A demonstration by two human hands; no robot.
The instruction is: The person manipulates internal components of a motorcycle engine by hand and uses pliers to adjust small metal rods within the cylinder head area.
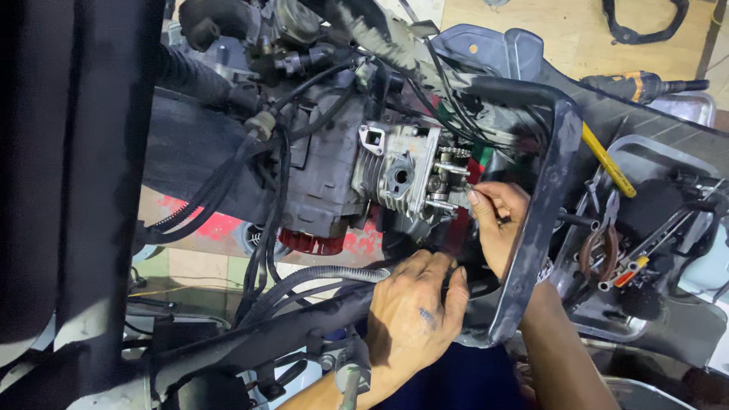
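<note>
Cylinder head (402,176): grey, finned, valve gear exposed. Right hand (497,220) fingertips pinch small part there. Left hand (414,304) fingers curled on black frame tube (288,330).

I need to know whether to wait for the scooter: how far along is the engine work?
Done: the cylinder head sits uncovered, valve gear exposed. In hand: the right hand fingers a small part there; the left hand grips the frame below. Left: hoses and tools in the tray remain out.
</note>
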